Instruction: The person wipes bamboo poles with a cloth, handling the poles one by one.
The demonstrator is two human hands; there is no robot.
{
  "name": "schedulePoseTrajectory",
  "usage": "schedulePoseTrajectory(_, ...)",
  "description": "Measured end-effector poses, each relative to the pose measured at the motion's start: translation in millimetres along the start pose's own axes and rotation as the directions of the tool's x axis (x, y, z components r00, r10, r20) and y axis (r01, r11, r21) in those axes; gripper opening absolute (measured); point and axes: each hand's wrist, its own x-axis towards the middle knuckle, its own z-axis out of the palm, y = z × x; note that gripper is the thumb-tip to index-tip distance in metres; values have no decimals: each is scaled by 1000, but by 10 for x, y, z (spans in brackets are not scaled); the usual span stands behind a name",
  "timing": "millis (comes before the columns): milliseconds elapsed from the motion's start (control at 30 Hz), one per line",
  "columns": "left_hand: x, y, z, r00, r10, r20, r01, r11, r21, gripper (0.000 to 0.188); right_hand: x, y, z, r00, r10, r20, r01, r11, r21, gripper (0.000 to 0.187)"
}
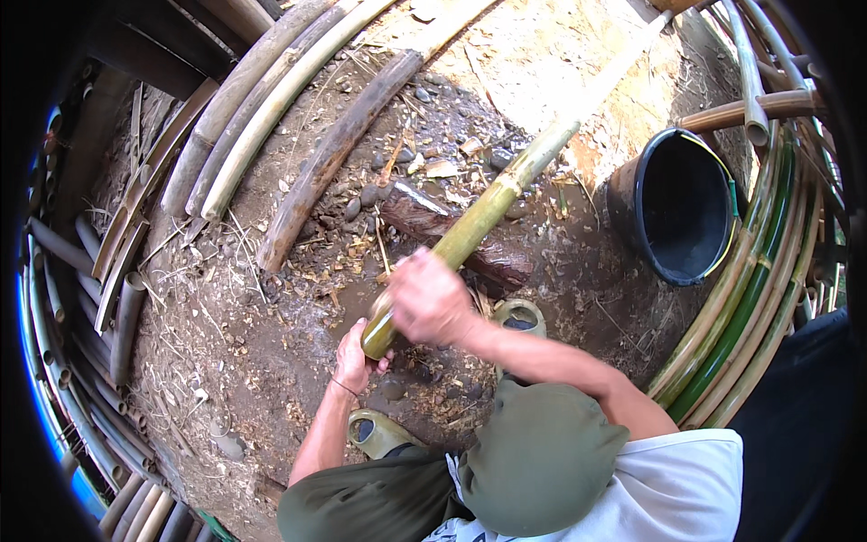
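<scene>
A green-yellow bamboo pole (486, 208) slants from in front of me up toward the far right, resting across a dark wet log (506, 262). My left hand (354, 355) cups the near end, thumb along its side and fingers curled beneath. Farther up, my right hand (429, 300) is closed over the top of the pole and slightly smeared by motion. A brownish patch shows under its fingers; whether that is something held or the pole's surface, I cannot make out. The pole is wet and shiny near its end.
A black bucket (646, 203) stands to the right, beside bundled bamboo poles (736, 339). Weathered poles (339, 158) lie at the far left, with more stacked bamboo (99, 361) along the left. Stones and shavings litter the muddy ground near my olive shoes (384, 434).
</scene>
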Motion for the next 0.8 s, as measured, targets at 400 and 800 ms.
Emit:
schedulePoseTrajectory(400, -9, 25, -76, 985, -166, 54, 170, 982, -77, 52, 278, 1784, -576, 969, 233, -89, -248, 932, -263, 18)
schedulePoseTrajectory(800, -114, 27, 89, 727, 571, 382, -394, -108, 913, 80, 217, 2243, -725, 914, 328, -240, -379, 901, -210, 23)
